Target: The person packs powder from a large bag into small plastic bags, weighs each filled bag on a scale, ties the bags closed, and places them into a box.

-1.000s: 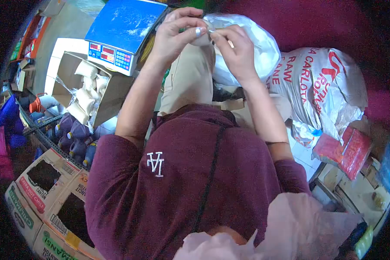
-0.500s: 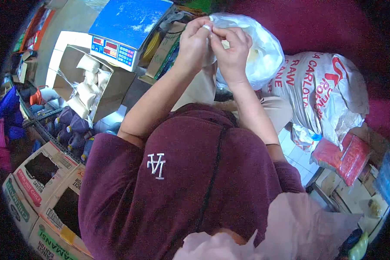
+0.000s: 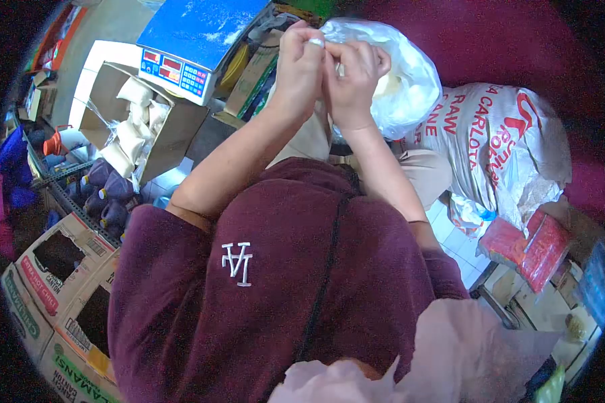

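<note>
My left hand (image 3: 298, 70) and my right hand (image 3: 353, 84) meet above my lap, fingers bent and thumbs pinched together. A small white spot shows at the fingertips; what they grip is mostly hidden behind the hands, and I cannot make it out. Just beyond and to the right of my right hand stands a large translucent white plastic bag (image 3: 413, 80), its mouth open, with pale contents inside.
At upper left, a blue-topped digital scale (image 3: 198, 33) has white dust on it. Beside it, a cardboard box (image 3: 171, 141) holds several small filled bags (image 3: 131, 139). A printed sack (image 3: 477, 134) stands right; dark bottles (image 3: 117, 188) and cartons (image 3: 60, 289) lie left.
Both hands stay together at the fingertips. The right hand has turned slightly and its fingers have drawn closer to the left. The view has shifted a little.
</note>
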A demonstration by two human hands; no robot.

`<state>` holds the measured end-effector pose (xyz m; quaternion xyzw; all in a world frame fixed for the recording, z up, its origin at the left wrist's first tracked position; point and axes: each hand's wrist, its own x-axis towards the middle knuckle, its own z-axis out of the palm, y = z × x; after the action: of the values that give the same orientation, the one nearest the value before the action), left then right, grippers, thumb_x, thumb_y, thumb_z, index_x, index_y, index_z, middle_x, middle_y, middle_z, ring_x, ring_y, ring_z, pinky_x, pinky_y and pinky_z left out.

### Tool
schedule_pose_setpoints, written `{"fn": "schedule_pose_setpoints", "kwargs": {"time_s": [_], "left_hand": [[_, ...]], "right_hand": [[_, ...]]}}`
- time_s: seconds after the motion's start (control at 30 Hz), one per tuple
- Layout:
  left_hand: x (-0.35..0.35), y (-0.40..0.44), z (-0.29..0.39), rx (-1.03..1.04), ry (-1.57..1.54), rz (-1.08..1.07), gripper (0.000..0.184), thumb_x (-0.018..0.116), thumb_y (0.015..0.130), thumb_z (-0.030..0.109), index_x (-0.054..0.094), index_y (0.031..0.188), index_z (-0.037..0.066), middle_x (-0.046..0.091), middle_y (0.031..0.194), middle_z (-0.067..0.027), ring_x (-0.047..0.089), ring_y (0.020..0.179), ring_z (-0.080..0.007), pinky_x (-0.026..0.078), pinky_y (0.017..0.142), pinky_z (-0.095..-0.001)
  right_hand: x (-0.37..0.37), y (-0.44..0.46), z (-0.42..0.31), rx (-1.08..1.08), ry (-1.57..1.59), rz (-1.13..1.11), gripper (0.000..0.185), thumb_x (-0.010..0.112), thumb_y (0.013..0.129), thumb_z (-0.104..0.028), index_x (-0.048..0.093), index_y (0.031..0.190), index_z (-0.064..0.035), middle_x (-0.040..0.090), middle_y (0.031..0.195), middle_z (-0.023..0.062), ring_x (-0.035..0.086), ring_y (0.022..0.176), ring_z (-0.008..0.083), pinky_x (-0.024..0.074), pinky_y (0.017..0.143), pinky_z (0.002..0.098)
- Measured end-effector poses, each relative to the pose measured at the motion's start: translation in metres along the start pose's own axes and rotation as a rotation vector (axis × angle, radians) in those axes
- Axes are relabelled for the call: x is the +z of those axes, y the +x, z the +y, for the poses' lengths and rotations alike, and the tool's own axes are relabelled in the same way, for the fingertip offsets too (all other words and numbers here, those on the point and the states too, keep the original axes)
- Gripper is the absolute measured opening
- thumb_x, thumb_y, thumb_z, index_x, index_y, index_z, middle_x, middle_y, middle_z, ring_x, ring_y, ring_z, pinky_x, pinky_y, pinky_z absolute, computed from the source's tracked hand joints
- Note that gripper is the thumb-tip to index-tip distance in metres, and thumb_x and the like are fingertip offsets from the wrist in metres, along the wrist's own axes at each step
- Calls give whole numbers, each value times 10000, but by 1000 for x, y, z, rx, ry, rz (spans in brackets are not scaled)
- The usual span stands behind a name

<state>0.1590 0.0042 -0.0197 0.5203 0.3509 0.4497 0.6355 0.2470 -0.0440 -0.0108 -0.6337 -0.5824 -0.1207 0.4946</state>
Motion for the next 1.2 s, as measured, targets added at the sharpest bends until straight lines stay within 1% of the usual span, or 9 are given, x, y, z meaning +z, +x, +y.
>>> {"fn": "schedule_pose_setpoints", "kwargs": {"time_s": [0.23,0.4,0.47,0.57,0.7,0.8,0.9,1.03,1.2], "left_hand": [[4,4,6,121,151,-74,236,651,788,230,657,915,32,358,1397,-243,345,1303,-317,249,1068,-382],[5,-5,14,223,377,-122,141,652,800,156,667,883,42,416,1372,-137,327,1316,-226,225,1063,-340],[9,-8,26,-206,-237,-179,139,636,789,151,668,866,40,462,1333,-123,361,1293,-218,226,1054,-344],[5,-4,36,-395,-357,-242,145,620,782,145,667,868,38,493,1304,-113,380,1277,-206,221,1048,-360],[-3,0,14,-320,-306,-261,148,637,784,158,666,865,37,515,1286,-103,380,1278,-220,222,1054,-389],[-7,-3,9,582,756,-116,162,666,795,188,656,850,36,495,1319,-114,386,1271,-236,252,1049,-393],[-12,3,10,814,799,-123,153,694,775,308,710,898,218,450,1384,-62,270,1323,-329,57,1001,-660],[-15,5,42,888,1009,-106,82,712,749,187,662,812,168,519,1296,-95,394,1242,-324,211,1026,-526],[-25,13,35,948,986,-169,103,702,743,226,620,802,207,505,1333,-80,323,1297,-358,102,1029,-567]], "right_hand": [[-14,3,17,85,-52,15,76,662,704,-157,607,749,-128,542,788,25,522,840,211,264,895,421],[-29,2,22,138,-56,-50,75,647,708,-140,608,766,-111,563,813,27,528,845,219,264,897,414],[-31,0,22,154,-15,-74,77,645,714,-142,609,774,-109,569,821,26,533,850,214,265,900,407],[-33,0,13,206,74,-118,87,642,727,-147,616,799,-107,580,832,22,544,856,200,267,904,392],[-35,2,15,357,173,-156,102,645,743,-167,638,823,-105,596,815,16,566,830,176,269,915,383],[-44,10,21,350,201,-232,106,648,744,-175,657,818,-99,612,804,12,577,808,164,267,923,380],[-49,14,23,309,228,-328,118,654,739,-170,673,820,-87,624,809,13,588,788,151,291,907,354],[-48,19,17,353,352,-336,142,650,731,-137,674,837,-44,632,827,44,597,787,146,372,827,317],[-43,20,14,511,559,-288,149,640,733,-88,648,821,32,587,772,54,544,724,124,438,672,259]]}}
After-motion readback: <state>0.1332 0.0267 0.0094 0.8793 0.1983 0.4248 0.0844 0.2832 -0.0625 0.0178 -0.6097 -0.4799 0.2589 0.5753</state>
